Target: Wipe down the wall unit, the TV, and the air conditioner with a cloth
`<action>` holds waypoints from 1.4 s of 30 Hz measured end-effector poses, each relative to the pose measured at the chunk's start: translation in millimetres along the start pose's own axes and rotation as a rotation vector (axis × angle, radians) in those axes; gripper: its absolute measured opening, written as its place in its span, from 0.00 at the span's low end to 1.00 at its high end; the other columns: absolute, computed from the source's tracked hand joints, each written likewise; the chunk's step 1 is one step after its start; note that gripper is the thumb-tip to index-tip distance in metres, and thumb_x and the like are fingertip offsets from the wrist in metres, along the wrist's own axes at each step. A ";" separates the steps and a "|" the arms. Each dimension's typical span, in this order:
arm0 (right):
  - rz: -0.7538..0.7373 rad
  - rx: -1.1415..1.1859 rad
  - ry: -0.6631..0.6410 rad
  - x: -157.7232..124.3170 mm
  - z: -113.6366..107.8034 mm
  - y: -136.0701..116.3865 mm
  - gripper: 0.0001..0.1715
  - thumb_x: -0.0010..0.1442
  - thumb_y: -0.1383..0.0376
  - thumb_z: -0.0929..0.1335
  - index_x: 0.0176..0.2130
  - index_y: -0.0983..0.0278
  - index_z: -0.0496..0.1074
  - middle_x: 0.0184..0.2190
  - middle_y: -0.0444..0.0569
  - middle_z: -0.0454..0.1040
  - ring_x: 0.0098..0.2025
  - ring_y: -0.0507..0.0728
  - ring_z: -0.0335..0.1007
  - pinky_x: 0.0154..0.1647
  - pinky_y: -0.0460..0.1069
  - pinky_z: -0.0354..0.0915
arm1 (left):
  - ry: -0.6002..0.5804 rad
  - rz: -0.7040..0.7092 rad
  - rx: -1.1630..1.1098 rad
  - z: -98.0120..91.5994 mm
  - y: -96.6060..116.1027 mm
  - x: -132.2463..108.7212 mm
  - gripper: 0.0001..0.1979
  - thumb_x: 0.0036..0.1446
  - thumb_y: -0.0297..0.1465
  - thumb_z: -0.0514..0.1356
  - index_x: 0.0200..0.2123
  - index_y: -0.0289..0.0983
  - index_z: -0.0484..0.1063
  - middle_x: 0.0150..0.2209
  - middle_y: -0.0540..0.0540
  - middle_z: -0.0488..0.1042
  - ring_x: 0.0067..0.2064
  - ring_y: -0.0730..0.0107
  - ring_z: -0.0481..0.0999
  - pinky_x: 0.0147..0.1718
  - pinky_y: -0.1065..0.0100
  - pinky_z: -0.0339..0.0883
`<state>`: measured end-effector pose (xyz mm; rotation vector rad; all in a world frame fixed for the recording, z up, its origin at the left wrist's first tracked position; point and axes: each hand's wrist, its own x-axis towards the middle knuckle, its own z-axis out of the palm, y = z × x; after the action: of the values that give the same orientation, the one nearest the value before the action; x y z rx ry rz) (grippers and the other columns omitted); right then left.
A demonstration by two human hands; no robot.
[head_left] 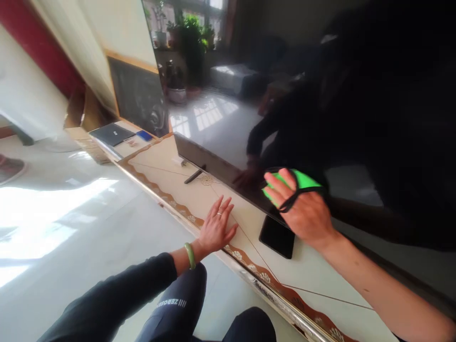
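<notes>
My right hand (309,221) presses a green cleaning pad (309,180) with black straps against the lower part of a large dark television screen (221,147). One black strap crosses over its fingers, and part of the pad is hidden behind the hand. My left hand (218,227), with a ring and a green bangle, lies flat with fingers spread on the pale top of a low cabinet (160,178), near its front edge. Between the two hands, a black phone-like slab (277,237) rests on the cabinet just below the screen's bottom edge.
A black television foot (194,176) and a small white object (178,161) are on the cabinet further left. Beyond them lie a dark laptop-like item (113,134) and a blue item (144,136). A wood-framed blackboard (138,92) leans behind; a cardboard box (76,116) stands left.
</notes>
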<state>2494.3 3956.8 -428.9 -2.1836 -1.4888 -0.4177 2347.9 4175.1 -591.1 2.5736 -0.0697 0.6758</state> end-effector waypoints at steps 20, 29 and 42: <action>0.284 0.522 -0.636 121.6 93.4 -48.1 0.09 0.62 0.70 0.68 0.31 0.62 0.77 0.40 0.58 0.83 0.54 0.66 0.78 0.71 0.65 0.65 | 0.118 -0.681 -0.720 -52.7 34.5 3.6 0.25 0.75 0.46 0.48 0.62 0.42 0.74 0.64 0.39 0.77 0.70 0.56 0.73 0.73 0.46 0.66; 0.927 0.934 -0.175 123.4 13.9 -189.5 0.35 0.75 0.45 0.55 0.66 0.58 0.70 0.69 0.55 0.73 0.69 0.61 0.71 0.69 0.61 0.70 | 0.164 -0.946 -0.860 -183.6 104.0 27.0 0.31 0.73 0.49 0.49 0.72 0.41 0.64 0.76 0.37 0.60 0.78 0.49 0.58 0.78 0.40 0.55; 0.646 0.377 0.432 228.2 -229.7 -223.3 0.34 0.75 0.50 0.60 0.75 0.53 0.60 0.78 0.50 0.58 0.82 0.66 0.44 0.81 0.72 0.44 | 0.529 -0.495 -0.505 -376.7 78.6 248.1 0.26 0.76 0.42 0.46 0.71 0.41 0.63 0.75 0.42 0.61 0.79 0.57 0.56 0.78 0.48 0.56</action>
<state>2372.6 4083.6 -77.0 -1.9620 -0.5344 -0.3194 2382.6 4295.7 -150.7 1.7672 0.4880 0.9633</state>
